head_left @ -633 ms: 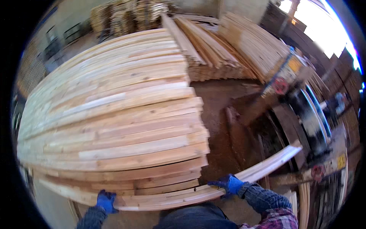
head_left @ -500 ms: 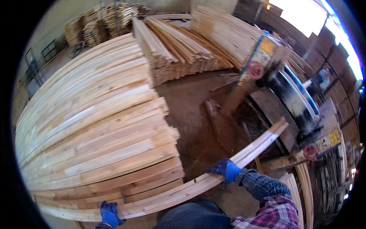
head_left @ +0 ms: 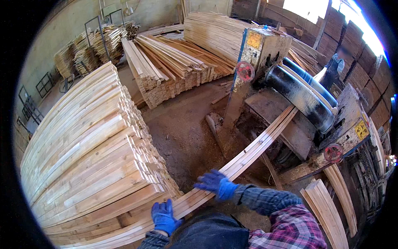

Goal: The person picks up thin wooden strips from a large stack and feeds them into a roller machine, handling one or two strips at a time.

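Long, narrow wooden boards (head_left: 253, 152) lie side by side and run from the lower left up to a machine (head_left: 296, 97) with a large black roller. Their far ends rest at the roller, on the machine's metal bed. My right hand (head_left: 217, 184), in a blue glove, lies on top of the boards with its fingers stretched out. Nearer to me, my left hand (head_left: 166, 218), also gloved in blue, touches the boards' near edge with its fingers spread. Its palm side is partly hidden.
A wide stack of planks (head_left: 95, 149) fills the left side. Another lumber pile (head_left: 166, 79) stands behind it. Red handwheels (head_left: 245, 71) sit on the machine's posts. Beyond the roller stands another person (head_left: 331, 70). Loose boards (head_left: 325, 211) lean at my right.
The boards have moved forward and right, and their far ends now reach the roller. My left hand has come up and right, closer to my right hand. The view has shifted.
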Tool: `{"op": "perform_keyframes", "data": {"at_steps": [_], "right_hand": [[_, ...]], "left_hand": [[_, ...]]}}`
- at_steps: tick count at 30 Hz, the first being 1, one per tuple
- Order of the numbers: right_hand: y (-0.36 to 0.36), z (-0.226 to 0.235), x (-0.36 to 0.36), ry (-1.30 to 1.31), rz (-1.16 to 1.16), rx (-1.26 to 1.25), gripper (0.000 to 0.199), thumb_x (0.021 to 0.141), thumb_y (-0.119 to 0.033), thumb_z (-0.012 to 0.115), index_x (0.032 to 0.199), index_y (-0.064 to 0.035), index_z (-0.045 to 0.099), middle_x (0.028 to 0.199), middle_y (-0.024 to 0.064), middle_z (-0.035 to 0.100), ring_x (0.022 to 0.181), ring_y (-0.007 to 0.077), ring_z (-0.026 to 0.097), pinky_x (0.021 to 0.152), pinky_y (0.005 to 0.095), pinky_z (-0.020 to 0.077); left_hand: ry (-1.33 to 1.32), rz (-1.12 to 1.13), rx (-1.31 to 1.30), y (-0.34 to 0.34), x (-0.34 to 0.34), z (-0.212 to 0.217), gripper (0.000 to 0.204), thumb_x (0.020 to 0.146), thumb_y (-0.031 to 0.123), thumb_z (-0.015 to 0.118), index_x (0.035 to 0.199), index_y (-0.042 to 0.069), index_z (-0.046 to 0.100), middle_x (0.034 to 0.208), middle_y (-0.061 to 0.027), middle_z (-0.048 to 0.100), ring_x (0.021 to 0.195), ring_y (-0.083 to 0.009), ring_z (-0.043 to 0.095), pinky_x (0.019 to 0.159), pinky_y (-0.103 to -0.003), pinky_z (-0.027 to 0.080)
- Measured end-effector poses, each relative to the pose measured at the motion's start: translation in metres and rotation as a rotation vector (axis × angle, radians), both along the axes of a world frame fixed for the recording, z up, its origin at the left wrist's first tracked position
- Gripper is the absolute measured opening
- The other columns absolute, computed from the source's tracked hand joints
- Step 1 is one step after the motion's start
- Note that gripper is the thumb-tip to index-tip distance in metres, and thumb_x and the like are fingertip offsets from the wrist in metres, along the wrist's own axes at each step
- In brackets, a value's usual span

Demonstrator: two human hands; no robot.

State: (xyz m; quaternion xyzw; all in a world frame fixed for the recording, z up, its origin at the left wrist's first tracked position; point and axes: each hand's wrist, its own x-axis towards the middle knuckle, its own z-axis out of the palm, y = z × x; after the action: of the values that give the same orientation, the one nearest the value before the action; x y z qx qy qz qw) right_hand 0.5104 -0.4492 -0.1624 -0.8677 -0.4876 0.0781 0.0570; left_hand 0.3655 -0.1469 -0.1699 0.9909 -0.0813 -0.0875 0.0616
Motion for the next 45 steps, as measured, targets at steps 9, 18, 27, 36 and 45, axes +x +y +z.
{"op": "perform_keyframes", "data": {"at_steps": [9, 18, 27, 36, 45], "right_hand": [[-0.057, -0.02, 0.047, 0.112, 0.021, 0.009, 0.108, 0.053, -0.03, 0.087, 0.151, -0.0329, 0.041, 0.137, 0.0083, 0.059, 0.13, 0.0273, 0.053, 0.113, 0.0543, 0.0318], [-0.134, -0.008, 0.073, -0.181, -0.457, -0.108, 0.107, 0.055, -0.023, 0.087, 0.15, -0.0308, 0.041, 0.155, 0.0119, 0.04, 0.143, 0.0353, 0.036, 0.121, 0.0501, 0.0266], [0.001, -0.009, 0.006, 0.054, -0.007, 0.241, 0.091, 0.069, -0.019, 0.07, 0.154, -0.0271, 0.037, 0.157, 0.0143, 0.037, 0.139, 0.0355, 0.043, 0.117, 0.054, 0.0297], [0.097, 0.006, -0.041, 0.322, 0.355, 0.184, 0.097, 0.061, -0.026, 0.083, 0.15, -0.0228, 0.044, 0.142, 0.0194, 0.052, 0.125, 0.0397, 0.055, 0.105, 0.0535, 0.0443], [-0.001, 0.015, 0.024, 0.201, 0.225, 0.096, 0.099, 0.049, -0.021, 0.086, 0.142, -0.0176, 0.053, 0.135, 0.0137, 0.059, 0.121, 0.0352, 0.056, 0.104, 0.0523, 0.041]], "left_hand": [[-0.173, 0.049, -0.195, 0.011, -0.035, 0.009, 0.1, 0.066, 0.057, 0.078, 0.147, 0.009, 0.043, 0.142, -0.0194, 0.051, 0.132, -0.0383, 0.047, 0.118, -0.058, 0.023], [0.011, 0.4, 0.163, 0.193, -0.131, -0.002, 0.113, 0.045, 0.046, 0.09, 0.142, 0.011, 0.043, 0.143, -0.0209, 0.046, 0.138, -0.0366, 0.041, 0.119, -0.058, 0.019], [0.124, 0.399, 0.168, 0.062, -0.061, -0.003, 0.101, 0.052, 0.055, 0.084, 0.136, 0.009, 0.051, 0.136, -0.0211, 0.051, 0.13, -0.0397, 0.045, 0.118, -0.059, 0.02], [-0.159, 0.228, -0.13, 0.013, -0.067, 0.025, 0.11, 0.059, 0.058, 0.081, 0.15, 0.011, 0.041, 0.14, -0.0137, 0.054, 0.133, -0.0289, 0.048, 0.117, -0.055, 0.025], [0.009, 0.37, 0.245, 0.2, -0.178, 0.031, 0.113, 0.053, 0.051, 0.088, 0.149, 0.014, 0.041, 0.143, -0.0171, 0.05, 0.133, -0.0349, 0.047, 0.115, -0.059, 0.029]]}}
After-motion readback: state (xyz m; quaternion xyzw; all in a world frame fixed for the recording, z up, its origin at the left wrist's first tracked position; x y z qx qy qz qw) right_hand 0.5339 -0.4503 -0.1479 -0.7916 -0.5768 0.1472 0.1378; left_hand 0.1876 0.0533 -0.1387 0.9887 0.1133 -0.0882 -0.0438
